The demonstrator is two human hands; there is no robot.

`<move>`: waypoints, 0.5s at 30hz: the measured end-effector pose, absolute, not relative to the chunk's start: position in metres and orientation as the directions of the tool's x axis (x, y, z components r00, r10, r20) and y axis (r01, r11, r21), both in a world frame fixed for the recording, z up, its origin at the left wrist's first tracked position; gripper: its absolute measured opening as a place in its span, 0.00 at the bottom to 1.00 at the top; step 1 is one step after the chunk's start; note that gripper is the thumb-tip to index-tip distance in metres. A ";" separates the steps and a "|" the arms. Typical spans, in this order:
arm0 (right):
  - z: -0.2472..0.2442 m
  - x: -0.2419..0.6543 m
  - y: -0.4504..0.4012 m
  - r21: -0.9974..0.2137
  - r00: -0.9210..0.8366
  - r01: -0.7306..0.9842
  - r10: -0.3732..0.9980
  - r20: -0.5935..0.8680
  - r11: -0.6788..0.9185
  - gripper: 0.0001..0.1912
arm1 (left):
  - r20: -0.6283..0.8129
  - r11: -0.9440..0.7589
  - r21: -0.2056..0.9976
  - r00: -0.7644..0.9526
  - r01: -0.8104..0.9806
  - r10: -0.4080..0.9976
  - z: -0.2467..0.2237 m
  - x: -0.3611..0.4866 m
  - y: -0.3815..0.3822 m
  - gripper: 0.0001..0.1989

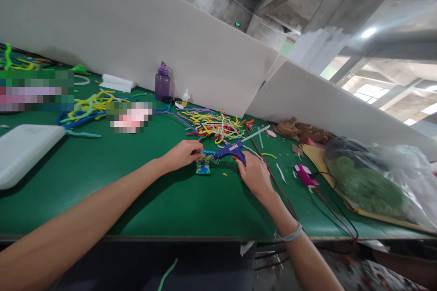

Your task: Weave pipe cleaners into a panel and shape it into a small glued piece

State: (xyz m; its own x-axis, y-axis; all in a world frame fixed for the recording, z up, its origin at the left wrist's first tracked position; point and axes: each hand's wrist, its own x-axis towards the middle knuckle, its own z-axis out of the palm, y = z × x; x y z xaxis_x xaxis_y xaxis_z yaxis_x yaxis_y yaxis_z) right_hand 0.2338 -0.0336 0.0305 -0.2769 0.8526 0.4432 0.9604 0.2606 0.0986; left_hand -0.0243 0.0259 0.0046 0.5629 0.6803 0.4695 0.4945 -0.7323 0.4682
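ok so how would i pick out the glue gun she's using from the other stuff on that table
Start at the green table and find the two bare arms reaching in from the near edge. The right hand grips the blue glue gun, its nozzle aimed left at a small blue and yellow piece held by the left hand. The other gun, lying unheld to the right, is pink.

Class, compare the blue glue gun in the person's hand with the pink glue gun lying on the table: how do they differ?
The blue glue gun is gripped by the right hand; the pink glue gun lies untouched on the green table. The blue one's nozzle points at the small colourful craft piece held by the left hand; the pink one points at nothing. The blue one sits near the middle, the pink farther right. Both trail cords.
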 end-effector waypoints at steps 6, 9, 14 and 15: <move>0.030 0.232 -0.033 0.092 -0.264 0.964 0.860 0.436 0.249 0.17 | 0.458 -0.721 0.485 0.558 0.495 0.691 0.004 -0.024 0.026 0.07; 0.029 0.232 -0.032 0.079 -0.264 0.963 0.859 0.438 0.256 0.17 | 0.470 -0.726 0.482 0.555 0.490 0.687 0.003 -0.024 0.026 0.07; 0.024 0.232 -0.031 0.062 -0.250 0.966 0.848 0.467 0.251 0.18 | 0.473 -0.733 0.481 0.561 0.481 0.679 0.004 -0.024 0.026 0.07; 0.023 0.232 -0.031 0.052 -0.245 0.967 0.844 0.477 0.251 0.19 | 0.472 -0.732 0.482 0.561 0.482 0.680 0.004 -0.024 0.026 0.07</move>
State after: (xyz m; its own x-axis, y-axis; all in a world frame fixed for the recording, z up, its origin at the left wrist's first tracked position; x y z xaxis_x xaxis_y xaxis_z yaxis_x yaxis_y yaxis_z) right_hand 0.2320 -0.0310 0.0227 -0.2450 0.8441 0.4770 0.9665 0.2513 0.0518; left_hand -0.0244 0.0260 0.0040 0.5614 0.6800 0.4716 0.4819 -0.7320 0.4817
